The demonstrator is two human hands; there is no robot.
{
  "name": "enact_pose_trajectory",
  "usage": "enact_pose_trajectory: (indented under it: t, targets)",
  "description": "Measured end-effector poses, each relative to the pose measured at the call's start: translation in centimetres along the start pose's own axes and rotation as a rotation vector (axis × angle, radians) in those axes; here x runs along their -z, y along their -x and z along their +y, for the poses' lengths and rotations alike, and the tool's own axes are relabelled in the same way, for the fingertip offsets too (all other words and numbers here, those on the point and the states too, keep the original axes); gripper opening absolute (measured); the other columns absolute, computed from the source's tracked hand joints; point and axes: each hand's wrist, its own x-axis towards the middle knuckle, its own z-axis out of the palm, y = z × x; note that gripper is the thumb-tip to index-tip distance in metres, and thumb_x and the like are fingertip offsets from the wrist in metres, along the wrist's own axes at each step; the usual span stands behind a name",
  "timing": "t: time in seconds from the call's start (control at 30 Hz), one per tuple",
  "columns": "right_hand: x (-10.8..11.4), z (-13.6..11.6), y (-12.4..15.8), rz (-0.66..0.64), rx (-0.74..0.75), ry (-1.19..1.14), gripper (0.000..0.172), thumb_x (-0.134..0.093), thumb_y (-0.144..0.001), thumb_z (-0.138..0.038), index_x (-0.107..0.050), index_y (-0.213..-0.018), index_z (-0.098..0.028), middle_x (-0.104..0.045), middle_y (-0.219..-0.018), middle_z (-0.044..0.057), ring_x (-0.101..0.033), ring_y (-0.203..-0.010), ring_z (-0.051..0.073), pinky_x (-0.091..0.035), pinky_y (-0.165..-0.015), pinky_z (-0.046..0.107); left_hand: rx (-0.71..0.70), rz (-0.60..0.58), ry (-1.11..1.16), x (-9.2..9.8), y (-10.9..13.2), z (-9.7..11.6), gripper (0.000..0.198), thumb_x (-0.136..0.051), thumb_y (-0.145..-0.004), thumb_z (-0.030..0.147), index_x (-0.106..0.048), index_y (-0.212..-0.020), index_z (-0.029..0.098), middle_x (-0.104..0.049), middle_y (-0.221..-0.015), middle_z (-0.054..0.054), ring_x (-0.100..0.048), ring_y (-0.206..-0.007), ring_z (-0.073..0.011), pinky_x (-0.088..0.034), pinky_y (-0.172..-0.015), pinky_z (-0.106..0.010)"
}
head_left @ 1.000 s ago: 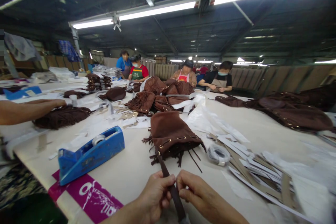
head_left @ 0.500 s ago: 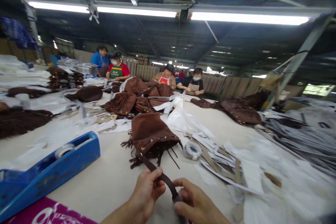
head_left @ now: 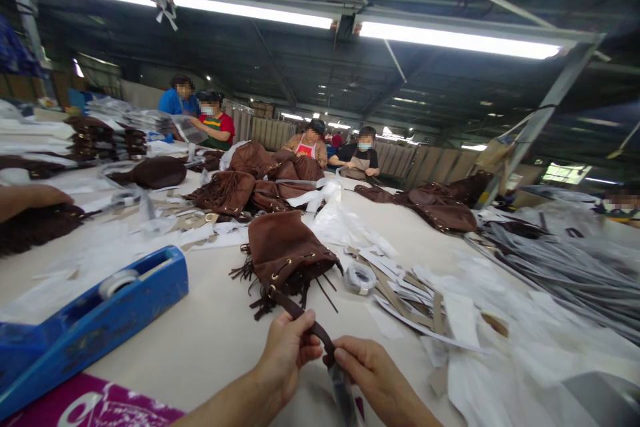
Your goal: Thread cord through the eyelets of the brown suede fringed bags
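Dark-roofed workshop, strip lights [head_left: 450,41] overhead, pale table [head_left: 210,333] under my forearms. Far left: a co-worker's hand [head_left: 35,199] over a dark fringed piece [head_left: 37,230]; grip cannot be told. Nearer, a blue dispenser [head_left: 90,337] stands beside a purple sheet [head_left: 95,403]. Centre: the brown bag [head_left: 287,247] lies on the table just beyond my hands, eyeleted mouth towards me, fringe spread about it. Its strap [head_left: 293,307] runs from the near corner of the mouth to me. My left hand [head_left: 280,360] is closed on the strap, thumb on top, fingers curled beneath; my right hand [head_left: 377,373] pinches it further along, where a clear wrap [head_left: 343,387] covers the lower length. Handling, by judgement: bag light, soft and slumping, so poor to steer by its body; fringe loose, liable to snag. Strap pliant, arching between my hands, yet firm enough for a thumb pinch. Wrap probably slick; best hold is bare strap just short of it, with a second pinch at the wrap's edge. Right: a clear coil [head_left: 360,278] and loose strips [head_left: 400,300], both apart from my hands.
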Motion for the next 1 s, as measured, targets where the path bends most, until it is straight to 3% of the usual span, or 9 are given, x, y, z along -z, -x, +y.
enact_pose_trajectory:
  t: [0.1, 0.2, 0.33, 0.47, 0.53, 0.63, 0.8, 1.0]
  targets:
    - [-0.5, 0.3, 0.1, 0.111, 0.031, 0.093, 0.038, -0.047, -0.089, -0.042, -0.067, -0.108, -0.017, -0.07, -0.079, 0.005, -0.061, -0.074, 0.021, -0.043, -0.071, 0.032, 0.025, -0.008, 0.0, 0.0, -0.1, -0.3, 0.018, -0.058, -0.087, 0.01, -0.052, -0.07, 0.014, -0.057, -0.049, 0.001, -0.05, -0.037, -0.0068, -0.047, -0.037, -0.015]
    - [-0.7, 0.8, 0.1, 0.128, -0.038, -0.052, 0.057, -0.049, -0.087, -0.05, -0.051, -0.132, -0.015, -0.072, -0.08, 0.006, -0.063, -0.075, 0.022, -0.044, -0.072, 0.034, 0.052, -0.022, 0.0, 0.1, -0.3, -0.6, 0.018, -0.065, -0.083, 0.013, -0.052, -0.07, 0.014, -0.058, -0.052, 0.001, -0.052, -0.038, -0.0067, -0.048, -0.04, -0.015]
    - [-0.6, 0.4, 0.1, 0.074, -0.188, -0.376, 0.078, -0.067, -0.071, -0.06, -0.05, -0.128, -0.011, -0.069, -0.07, 0.004, -0.058, -0.058, 0.017, -0.036, -0.054, 0.026, 0.077, -0.057, -0.009, 0.4, -0.4, -0.7, 0.019, -0.069, -0.081, 0.017, -0.052, -0.071, 0.014, -0.059, -0.054, 0.0, -0.055, -0.042, -0.0077, -0.05, -0.044, -0.016]
    - [-0.5, -1.0, 0.0, 0.088, -0.247, -0.625, 0.069, -0.078, -0.064, -0.049, -0.055, -0.12, -0.015, -0.065, -0.069, -0.001, -0.058, -0.06, 0.014, -0.033, -0.053, 0.023, 0.125, -0.217, -0.135, 1.9, 0.3, -1.3, 0.027, -0.067, -0.08, 0.038, -0.054, -0.075, 0.014, -0.06, -0.059, -0.001, -0.055, -0.044, -0.0105, -0.046, -0.04, -0.019]
    - [-0.7, -1.3, 0.0, 0.091, -0.271, -0.742, 0.067, -0.082, -0.061, -0.044, -0.057, -0.117, -0.016, -0.063, -0.069, -0.002, -0.058, -0.062, 0.013, -0.033, -0.053, 0.022, 0.016, -0.335, -0.29, 2.9, 1.2, -1.7, 0.036, -0.07, -0.072, 0.048, -0.055, -0.074, 0.016, -0.056, -0.055, 0.002, -0.05, -0.04, -0.0101, -0.04, -0.037, -0.019]
    - [-1.2, -1.1, 0.0, 0.091, -0.287, -0.831, 0.065, -0.086, -0.056, -0.038, -0.06, -0.112, -0.016, -0.054, -0.059, -0.007, -0.048, -0.052, 0.009, -0.028, -0.05, 0.021, -0.25, -0.441, -0.468, 4.0, 2.6, -2.2, 0.031, -0.071, -0.07, 0.044, -0.056, -0.076, 0.017, -0.05, -0.053, 0.005, -0.045, -0.041, -0.0088, -0.037, -0.041, -0.02]
    - [-1.9, -0.1, 0.0, 0.085, -0.24, -0.826, 0.062, -0.085, -0.059, -0.034, -0.06, -0.113, -0.016, -0.045, -0.055, -0.011, -0.034, -0.047, 0.005, -0.021, -0.047, 0.02, -0.444, -0.362, -0.678, 3.3, 3.9, -2.4, 0.01, -0.062, -0.072, 0.023, -0.054, -0.069, 0.018, -0.045, -0.058, 0.004, -0.04, -0.052, -0.0107, -0.032, -0.05, -0.021]
    - [-1.4, -0.6, 0.4, 0.046, -0.295, -0.783, 0.061, -0.083, -0.056, -0.032, -0.06, -0.111, -0.016, -0.049, -0.057, -0.009, -0.036, -0.049, 0.006, -0.022, -0.047, 0.02, -0.683, -0.39, -0.926, 3.7, 3.1, -2.3, 0.016, -0.054, -0.077, 0.02, -0.047, -0.062, 0.02, -0.051, -0.064, -0.001, -0.045, -0.062, -0.0159, -0.031, -0.059, -0.025]
